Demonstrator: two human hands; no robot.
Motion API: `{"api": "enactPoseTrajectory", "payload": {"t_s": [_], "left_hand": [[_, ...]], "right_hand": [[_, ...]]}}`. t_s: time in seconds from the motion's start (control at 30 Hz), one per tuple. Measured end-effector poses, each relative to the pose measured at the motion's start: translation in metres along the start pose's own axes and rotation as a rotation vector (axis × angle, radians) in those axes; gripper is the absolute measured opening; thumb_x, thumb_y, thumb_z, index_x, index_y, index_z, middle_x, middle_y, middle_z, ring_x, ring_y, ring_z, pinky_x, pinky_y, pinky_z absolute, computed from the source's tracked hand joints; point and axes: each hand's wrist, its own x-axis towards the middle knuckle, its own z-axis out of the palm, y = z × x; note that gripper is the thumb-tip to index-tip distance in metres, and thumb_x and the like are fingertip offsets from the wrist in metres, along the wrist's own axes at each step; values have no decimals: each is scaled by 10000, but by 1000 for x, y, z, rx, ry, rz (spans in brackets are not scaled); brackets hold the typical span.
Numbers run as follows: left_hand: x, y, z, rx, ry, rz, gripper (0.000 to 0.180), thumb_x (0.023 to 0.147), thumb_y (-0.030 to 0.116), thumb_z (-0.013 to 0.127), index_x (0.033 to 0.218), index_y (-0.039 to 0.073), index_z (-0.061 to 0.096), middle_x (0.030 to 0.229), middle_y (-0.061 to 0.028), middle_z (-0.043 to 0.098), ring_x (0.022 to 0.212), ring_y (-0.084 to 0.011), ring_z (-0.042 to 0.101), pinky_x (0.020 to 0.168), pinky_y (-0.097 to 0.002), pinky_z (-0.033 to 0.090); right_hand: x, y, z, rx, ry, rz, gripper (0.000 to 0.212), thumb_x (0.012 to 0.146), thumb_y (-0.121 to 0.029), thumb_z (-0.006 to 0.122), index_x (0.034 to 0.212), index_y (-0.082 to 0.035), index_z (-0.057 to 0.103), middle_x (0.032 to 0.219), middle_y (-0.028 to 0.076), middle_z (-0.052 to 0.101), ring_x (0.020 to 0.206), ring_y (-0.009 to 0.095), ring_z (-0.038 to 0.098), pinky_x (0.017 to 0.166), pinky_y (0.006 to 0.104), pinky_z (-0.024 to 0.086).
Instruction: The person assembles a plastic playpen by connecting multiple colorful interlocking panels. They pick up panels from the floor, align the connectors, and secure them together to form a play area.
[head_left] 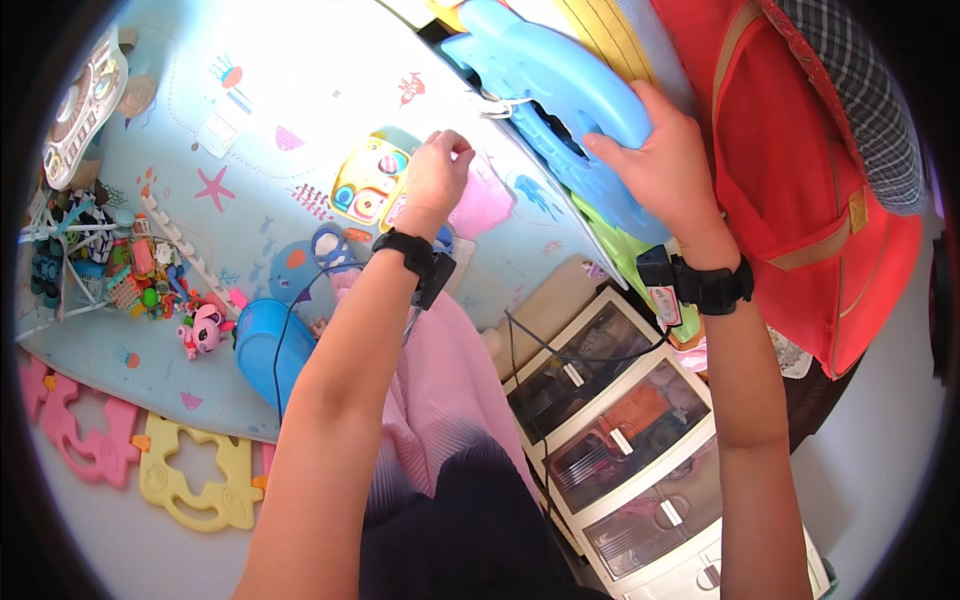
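Observation:
My right hand (670,165) grips the edge of a large light-blue plastic panel (570,75) with a dark cut-out, thumb on its near face and fingers behind it. A white cord (497,106) hangs by the cut-out. My left hand (437,180) is held with its fingers curled together; what they hold, if anything, I cannot make out. It is over the edge of a yellow toy case (368,180) with colourful round parts. Beside it a flat pink piece (484,196) lies on the pale-blue play mat (190,255).
A clear-fronted drawer unit (625,440) stands at lower right, a red bag (810,200) at far right. Small toys (145,265), a pink figure (205,330) and a blue basin (272,345) lie left. Pink and yellow fence panels (200,470) border the mat. Black cables (590,358) run from my wrists.

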Motion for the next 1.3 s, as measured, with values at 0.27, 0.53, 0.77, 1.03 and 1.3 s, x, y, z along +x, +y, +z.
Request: {"api": "enactPoseTrajectory", "payload": {"t_s": [0.27, 0.53, 0.77, 1.03, 1.3], "left_hand": [[52, 52, 52, -1114, -68, -771, 224, 940, 223, 655, 904, 3, 662, 706, -115, 610, 596, -223, 521, 614, -396, 463], [-62, -20, -39, -119, -246, -215, 205, 902, 162, 662, 1001, -14, 701, 768, -138, 614, 719, -280, 596, 719, -368, 493], [8, 66, -17, 132, 83, 100, 565, 730, 156, 832, 1208, 71, 543, 1102, -156, 592, 1101, -375, 537, 970, -457, 442], [-5, 81, 53, -367, -448, 8, 231, 918, 171, 591, 1076, 12, 649, 854, -175, 690, 825, -308, 677, 784, -391, 522], [-23, 164, -99, 242, 163, 322, 724, 708, -61, 723, 1378, 62, 480, 1307, -208, 493, 1204, -415, 492, 1039, -474, 419]], "right_hand": [[6, -5, 1, -14, 24, -92, 410, 755, -203, 792, 1064, 7, 623, 882, 209, 693, 799, 368, 692, 700, 413, 544], [3, -6, -3, -12, -8, -10, 374, 764, -189, 786, 1032, 5, 613, 894, 213, 689, 810, 375, 689, 691, 418, 537], [-1, 0, -4, -16, 21, -54, 381, 763, -193, 791, 1037, 2, 611, 889, 208, 694, 816, 374, 694, 695, 414, 543], [9, -11, 1, -28, 6, -8, 406, 754, -227, 788, 1057, -13, 622, 866, 205, 698, 807, 396, 684, 691, 442, 544], [-5, -2, 5, -174, 121, 17, 284, 761, -199, 762, 954, -53, 612, 863, 192, 694, 875, 380, 689, 763, 485, 547]]}}
